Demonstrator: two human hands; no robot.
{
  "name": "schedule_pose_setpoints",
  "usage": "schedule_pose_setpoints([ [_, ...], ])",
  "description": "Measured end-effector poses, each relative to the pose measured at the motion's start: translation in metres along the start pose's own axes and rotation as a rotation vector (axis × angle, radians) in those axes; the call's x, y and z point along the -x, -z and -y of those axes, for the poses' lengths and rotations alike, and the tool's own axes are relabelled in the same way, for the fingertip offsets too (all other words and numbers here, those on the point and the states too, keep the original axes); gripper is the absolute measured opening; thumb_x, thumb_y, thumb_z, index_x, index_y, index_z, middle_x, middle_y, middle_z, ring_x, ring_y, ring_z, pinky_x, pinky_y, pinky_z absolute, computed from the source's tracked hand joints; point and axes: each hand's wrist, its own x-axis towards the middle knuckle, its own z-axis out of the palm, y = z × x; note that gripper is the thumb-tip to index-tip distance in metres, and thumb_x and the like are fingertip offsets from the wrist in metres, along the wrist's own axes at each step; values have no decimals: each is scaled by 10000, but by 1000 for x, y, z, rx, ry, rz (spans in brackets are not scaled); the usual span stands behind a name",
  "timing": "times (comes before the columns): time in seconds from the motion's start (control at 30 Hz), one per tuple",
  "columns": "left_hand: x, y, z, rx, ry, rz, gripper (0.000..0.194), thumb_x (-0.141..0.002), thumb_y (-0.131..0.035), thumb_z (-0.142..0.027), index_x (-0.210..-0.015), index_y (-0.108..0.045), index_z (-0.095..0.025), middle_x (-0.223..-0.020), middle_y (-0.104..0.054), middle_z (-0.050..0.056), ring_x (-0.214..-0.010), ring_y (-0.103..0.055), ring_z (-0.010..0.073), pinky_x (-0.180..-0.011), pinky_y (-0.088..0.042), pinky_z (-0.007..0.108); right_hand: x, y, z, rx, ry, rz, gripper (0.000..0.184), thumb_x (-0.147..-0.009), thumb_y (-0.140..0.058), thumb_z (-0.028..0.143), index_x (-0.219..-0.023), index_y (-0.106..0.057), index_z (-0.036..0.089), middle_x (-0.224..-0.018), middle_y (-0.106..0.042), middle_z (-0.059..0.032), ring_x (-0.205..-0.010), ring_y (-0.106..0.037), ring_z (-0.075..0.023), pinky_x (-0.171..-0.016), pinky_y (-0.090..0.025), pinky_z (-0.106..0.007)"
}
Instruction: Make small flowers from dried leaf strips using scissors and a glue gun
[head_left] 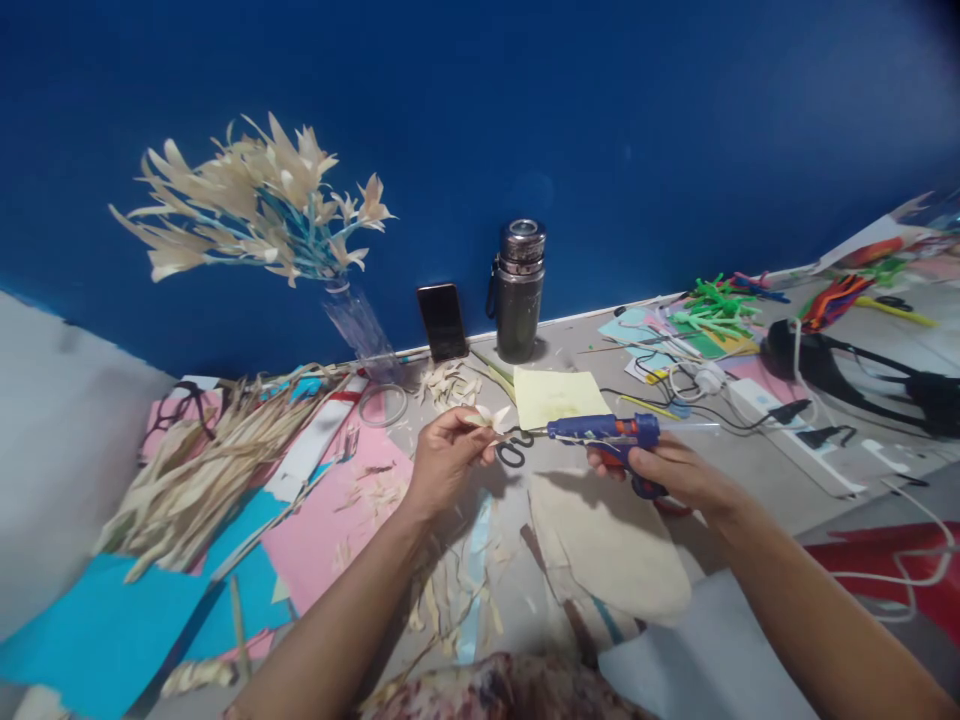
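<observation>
My left hand (pixel 444 455) is closed in a pinch on a small cream flower (pixel 493 416), which looks made of dried husk strips. In my right hand (pixel 671 470) is a blue hot glue gun (pixel 596 428), its nozzle pointing left, close to the flower. Whether the nozzle touches the petals I cannot tell. A clear glue stick (pixel 697 428) sticks out of the gun's back end. Below the flower lie black-handled scissors (pixel 511 453), partly covered. Beneath the gun, a beige cloth-like piece (pixel 622 550) is spread on the table. A yellow paper (pixel 562 395) lies just behind the nozzle.
A clear bottle (pixel 360 325) holds several husk flowers (pixel 247 210) on blue-green stems. A phone (pixel 442 320) leans against the wall beside a dark flask (pixel 520 295). Dried husks (pixel 225 470) and coloured paper (pixel 112 620) cover the left. A power strip (pixel 795 440) with cables lies right.
</observation>
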Motion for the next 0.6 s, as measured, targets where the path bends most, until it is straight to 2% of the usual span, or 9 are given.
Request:
schedule_pose_setpoints([
  [0.13, 2, -3, -2, -60, -40, 41, 257, -639, -865, -240, -692, -633, -146, -606, -630, -6, -481, -570, 94, -485, -434, 196, -4, -6, 11, -13, 22, 31, 538, -875, -545, 664, -1036, -752, 194, -980, -723, -123, -870, -657, -255, -722, -535, -356],
  [0.23, 2, -2, -2, -80, -63, 66, 233, -656, -856, -237, -699, -648, -141, -656, -648, 0, -491, -581, 92, -492, -449, 200, -6, -7, 10, -40, 45, 79, 513, -895, -547, 636, -1037, -736, 181, -977, -701, -119, -889, -643, -246, -784, -520, -360],
  [0.33, 1, -1, -1, -77, -75, 74, 214, -662, -851, -222, -718, -660, -143, -695, -648, -6, -498, -585, 87, -494, -459, 202, -8, -7, 8, -50, 41, 94, 503, -902, -549, 621, -1036, -730, 172, -959, -688, -108, -890, -633, -237, -778, -506, -337],
  [0.6, 3, -2, -1, -75, -98, 97, 200, -677, -838, -214, -688, -651, -143, -745, -636, -5, -505, -583, 81, -493, -465, 205, -7, -9, 15, 72, 10, 16, 474, -883, -553, 632, -908, -749, 201, -891, -674, -90, -790, -596, -216, -654, -476, -300],
])
